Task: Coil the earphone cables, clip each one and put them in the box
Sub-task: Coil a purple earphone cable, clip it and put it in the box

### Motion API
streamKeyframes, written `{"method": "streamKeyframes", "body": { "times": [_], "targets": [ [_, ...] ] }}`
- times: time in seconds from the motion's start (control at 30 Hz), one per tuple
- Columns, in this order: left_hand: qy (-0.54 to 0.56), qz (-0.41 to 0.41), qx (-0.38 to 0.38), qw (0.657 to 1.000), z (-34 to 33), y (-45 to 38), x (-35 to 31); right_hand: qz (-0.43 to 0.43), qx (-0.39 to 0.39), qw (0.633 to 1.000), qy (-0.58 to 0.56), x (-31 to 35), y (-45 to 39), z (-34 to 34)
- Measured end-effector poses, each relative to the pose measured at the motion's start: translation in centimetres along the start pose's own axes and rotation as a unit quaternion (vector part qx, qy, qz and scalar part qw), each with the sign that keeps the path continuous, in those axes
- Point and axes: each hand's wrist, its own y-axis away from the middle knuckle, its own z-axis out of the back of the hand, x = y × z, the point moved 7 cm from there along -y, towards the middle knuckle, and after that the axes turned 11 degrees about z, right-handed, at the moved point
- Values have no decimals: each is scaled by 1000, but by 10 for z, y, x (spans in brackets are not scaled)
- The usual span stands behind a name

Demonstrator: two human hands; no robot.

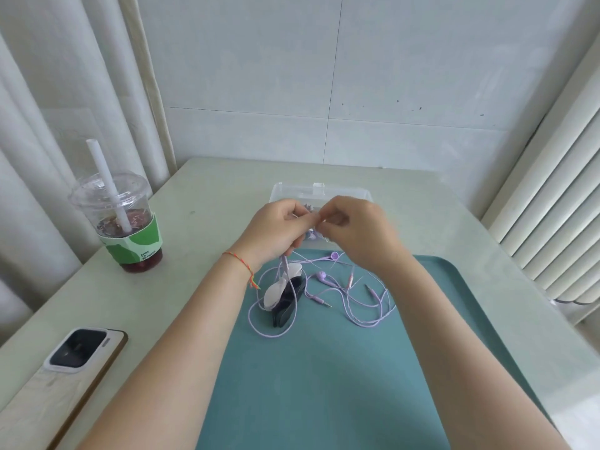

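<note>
Lilac earphone cable (293, 254) pinched between both hands' fingers (311, 218).

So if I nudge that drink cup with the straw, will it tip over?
Probably fairly easily: the drink cup is tall, narrows toward its base, and looks only partly full. The domed lid would likely limit spills, though the straw hole could leak. It stands near the table edge.

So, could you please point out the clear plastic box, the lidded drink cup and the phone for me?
Clear plastic box (350, 190): head view, on its far rim.
Lidded drink cup with green sleeve (136, 243): head view, on the sleeve.
Phone lying face down (79, 349): head view, on its camera block.
</note>
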Motion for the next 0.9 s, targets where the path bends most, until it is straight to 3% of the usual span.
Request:
{"method": "streamKeyframes", "body": {
  "times": [0.1,0.2,0.27,0.4,0.57,0.67,0.8,0.9],
  "targets": [
    [-13,3,3,1000,1,0,0,-16,-100,995,10,-7,-2,22],
    [-49,0,-15,999,6,-3,7,-62,-268,961,-12,-22,6,57],
    [-68,8,-53,996,15,-7,15,-105,-326,939,-8,-34,14,72],
    [-107,-11,-110,988,28,-9,14,-165,-220,958,80,-46,11,65],
    [-148,-31,-71,986,11,-3,3,48,-73,994,71,4,0,23],
    [-139,-37,-49,988,4,-1,0,55,32,997,46,10,2,-4],
    [-154,-39,-41,987,2,0,0,23,-7,997,73,2,-1,5],
    [-199,-22,-64,978,9,-3,7,22,-119,990,71,-2,-1,27]
  ]
}}
